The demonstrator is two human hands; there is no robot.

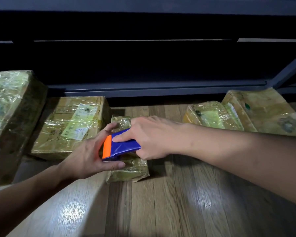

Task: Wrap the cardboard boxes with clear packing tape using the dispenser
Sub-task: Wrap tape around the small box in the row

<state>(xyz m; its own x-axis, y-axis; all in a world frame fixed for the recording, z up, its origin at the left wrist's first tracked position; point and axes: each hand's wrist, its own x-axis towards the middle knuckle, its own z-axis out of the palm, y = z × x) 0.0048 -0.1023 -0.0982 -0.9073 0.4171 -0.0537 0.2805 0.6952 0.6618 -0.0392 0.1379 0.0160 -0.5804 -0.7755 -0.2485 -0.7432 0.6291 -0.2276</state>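
Five tape-wrapped cardboard boxes (70, 127) on wooden floor (186, 202) beneath dark shelving (143, 89); right hand (154, 139) fingers clasp one blue-orange dispenser (120, 144), left hand (87, 156) fingers and thumb grip the centre box (130, 171).

— Where's the small box (126, 170)?
— Mid-floor (178, 202), under the dispenser (121, 144). The left hand (89, 156) holds its left side and the right hand (154, 137) grips the dispenser.
— The others?
— The flat box (70, 124) is just left and the tall box (12, 117) farther left. To the right are the low box (210, 115) and wide box (266, 110), touching, before the shelf (143, 89).
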